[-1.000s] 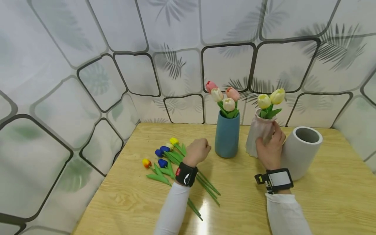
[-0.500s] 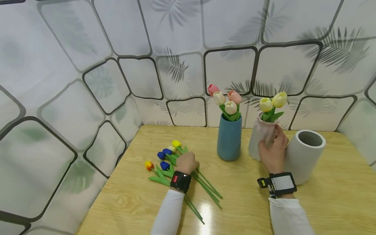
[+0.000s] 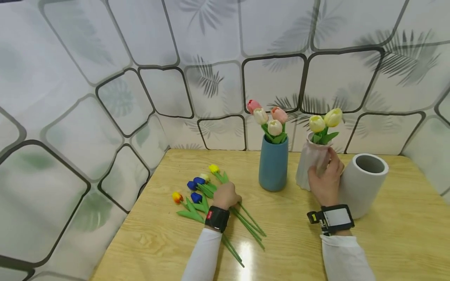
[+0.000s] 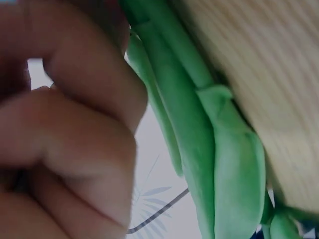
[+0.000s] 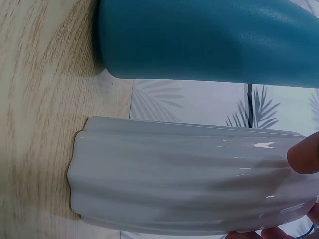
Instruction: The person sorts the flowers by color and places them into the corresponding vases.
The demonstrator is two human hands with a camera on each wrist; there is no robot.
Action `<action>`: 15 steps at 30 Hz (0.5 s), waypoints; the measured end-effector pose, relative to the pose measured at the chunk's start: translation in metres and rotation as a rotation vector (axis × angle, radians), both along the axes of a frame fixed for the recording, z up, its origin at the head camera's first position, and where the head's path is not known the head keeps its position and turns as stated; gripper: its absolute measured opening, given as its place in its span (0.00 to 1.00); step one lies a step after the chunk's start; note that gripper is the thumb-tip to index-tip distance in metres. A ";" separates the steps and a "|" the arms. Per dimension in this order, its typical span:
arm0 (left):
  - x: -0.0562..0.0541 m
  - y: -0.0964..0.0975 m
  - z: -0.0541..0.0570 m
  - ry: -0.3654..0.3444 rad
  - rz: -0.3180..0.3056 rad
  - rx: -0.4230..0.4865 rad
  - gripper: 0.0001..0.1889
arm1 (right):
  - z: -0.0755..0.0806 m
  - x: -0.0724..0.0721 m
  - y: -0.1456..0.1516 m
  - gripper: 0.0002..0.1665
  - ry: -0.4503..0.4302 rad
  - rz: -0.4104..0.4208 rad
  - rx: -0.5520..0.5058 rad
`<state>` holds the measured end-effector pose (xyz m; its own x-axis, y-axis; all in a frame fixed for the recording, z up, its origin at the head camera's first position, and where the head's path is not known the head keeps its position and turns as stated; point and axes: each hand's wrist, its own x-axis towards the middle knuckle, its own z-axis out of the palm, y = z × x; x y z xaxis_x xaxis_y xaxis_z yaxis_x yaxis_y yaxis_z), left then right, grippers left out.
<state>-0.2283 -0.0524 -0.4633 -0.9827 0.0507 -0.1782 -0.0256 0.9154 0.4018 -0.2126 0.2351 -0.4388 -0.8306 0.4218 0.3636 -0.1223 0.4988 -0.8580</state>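
My left hand [image 3: 226,196] pinches the stem of a yellow artificial tulip [image 3: 214,169] over a loose bunch on the table. Its curled fingers lie against green leaves [image 4: 187,134] in the left wrist view; the fingertips' exact contact is hidden. Blue tulips [image 3: 196,198], a cream one [image 3: 204,177] and an orange-red one [image 3: 177,197] lie beside it. My right hand [image 3: 325,181] grips the upper part of a pale pinkish-white fluted vase [image 5: 184,179], thumb on the near side. Two pale yellow tulips [image 3: 317,123] stand in that vase, which rests upright on the table.
A blue vase [image 3: 273,166] with pink and white tulips [image 3: 275,127] stands left of the fluted vase. Close to the right wrist stands a white-grey wide-mouthed vase [image 3: 362,191]. A patterned curtain [image 3: 218,93] borders the wooden table [image 3: 147,234] at the back and left.
My left hand has come down and left onto the bunch and taken hold of a stem. The yellow tulip has shifted slightly away from the others. The right hand keeps its grip on the vase.
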 end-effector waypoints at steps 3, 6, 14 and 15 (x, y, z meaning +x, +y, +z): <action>0.000 -0.002 -0.003 -0.029 0.003 0.123 0.14 | 0.000 0.001 -0.002 0.44 -0.007 0.001 0.004; -0.002 -0.004 -0.007 -0.035 -0.005 0.247 0.14 | -0.001 0.001 -0.002 0.44 -0.003 0.000 0.013; -0.008 -0.006 -0.003 -0.084 -0.043 0.557 0.16 | 0.000 0.002 -0.001 0.44 0.037 0.004 0.026; -0.009 -0.006 -0.002 -0.097 -0.042 0.599 0.15 | 0.001 0.002 -0.001 0.44 0.037 0.005 0.025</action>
